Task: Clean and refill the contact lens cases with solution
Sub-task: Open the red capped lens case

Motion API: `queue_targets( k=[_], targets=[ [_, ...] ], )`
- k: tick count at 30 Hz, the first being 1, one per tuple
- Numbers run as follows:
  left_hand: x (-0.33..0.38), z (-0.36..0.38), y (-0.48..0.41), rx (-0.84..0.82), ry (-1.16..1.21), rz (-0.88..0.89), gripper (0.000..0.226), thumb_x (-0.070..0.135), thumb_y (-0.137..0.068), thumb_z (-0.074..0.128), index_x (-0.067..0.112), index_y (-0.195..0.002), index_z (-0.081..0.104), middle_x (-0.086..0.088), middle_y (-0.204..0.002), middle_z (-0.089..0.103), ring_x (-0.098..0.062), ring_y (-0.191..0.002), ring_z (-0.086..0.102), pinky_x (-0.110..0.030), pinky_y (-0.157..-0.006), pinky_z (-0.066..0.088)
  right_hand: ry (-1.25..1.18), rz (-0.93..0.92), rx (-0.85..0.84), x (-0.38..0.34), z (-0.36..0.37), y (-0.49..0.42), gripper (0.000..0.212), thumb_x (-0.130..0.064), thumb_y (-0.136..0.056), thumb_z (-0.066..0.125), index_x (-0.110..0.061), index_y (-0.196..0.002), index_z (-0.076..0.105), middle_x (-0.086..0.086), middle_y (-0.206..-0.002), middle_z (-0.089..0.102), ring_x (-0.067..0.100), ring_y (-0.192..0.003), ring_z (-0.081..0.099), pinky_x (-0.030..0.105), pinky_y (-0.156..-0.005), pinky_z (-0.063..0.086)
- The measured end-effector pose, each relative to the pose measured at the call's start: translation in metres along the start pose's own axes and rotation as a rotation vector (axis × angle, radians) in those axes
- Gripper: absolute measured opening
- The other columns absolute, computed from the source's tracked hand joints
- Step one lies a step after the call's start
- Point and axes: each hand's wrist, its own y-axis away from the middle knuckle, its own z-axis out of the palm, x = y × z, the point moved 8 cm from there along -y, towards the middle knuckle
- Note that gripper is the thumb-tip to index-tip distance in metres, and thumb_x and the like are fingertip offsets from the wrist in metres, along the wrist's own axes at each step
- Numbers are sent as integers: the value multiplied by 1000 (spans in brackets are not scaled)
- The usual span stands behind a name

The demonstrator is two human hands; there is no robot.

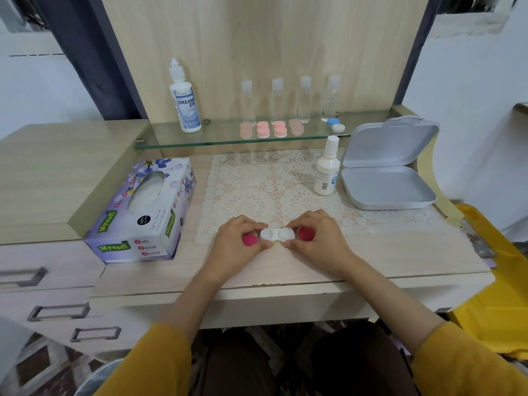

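Observation:
A white two-well contact lens case (277, 234) with both wells uncovered lies at the near edge of the lace mat (271, 184). My left hand (240, 247) pinches its left end and holds a magenta cap (249, 240) in the palm. My right hand (317, 241) pinches the right end and holds a second magenta cap (306, 233). A small white solution bottle (327, 168) stands at the mat's right. A large solution bottle (185, 101) stands on the glass shelf (200, 141). Several pink lens cases (271, 129) and a blue-and-white one (336, 125) sit on that shelf.
A tissue box (143, 210) lies left of the mat. An open grey hinged box (385, 178) sits at the right. Several clear travel bottles (276, 101) line the shelf's back. Drawers (57, 310) are at lower left, a yellow object (491, 281) at right.

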Motion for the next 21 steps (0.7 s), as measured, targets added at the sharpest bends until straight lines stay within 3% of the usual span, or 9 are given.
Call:
queue_targets(
  k=[3,8,12,16,21],
  targets=[
    [0,-1,0,7,6,-2,33,22,-69,79,21,-101,71,7,-89,61,-9,-87,57,-22,-81,45,-33,35,28,3,-5,2,12,-26,-72,73,-27,-85,72,-13,-77,64,9,-84,46,12,-70,30],
    [-2,-1,0,12,6,-28,35,20,-69,79,16,-103,70,5,-90,60,-6,-86,57,-10,-80,42,-107,85,117,7,-26,4,11,-14,-71,72,-15,-83,74,0,-77,70,14,-78,56,6,-67,34],
    [-5,0,-3,-11,40,-82,31,17,-72,77,14,-102,70,11,-86,58,-2,-82,56,-2,-76,39,-181,151,153,23,-46,2,20,-14,-72,75,-13,-92,72,-7,-84,64,8,-84,56,10,-71,35],
    [1,5,-15,-60,-27,-102,29,23,-79,70,14,-107,68,6,-91,60,-10,-84,55,-9,-73,38,-217,183,254,40,-77,3,18,-15,-72,76,-14,-90,71,-4,-84,67,10,-84,61,18,-77,40],
    [28,29,-31,-88,-123,-20,34,32,-85,62,16,-115,64,0,-114,58,-15,-112,46,-20,-93,33,-183,236,382,64,-122,5,16,-16,-71,76,-14,-85,69,-4,-81,66,4,-80,59,13,-69,40]
  ],
)
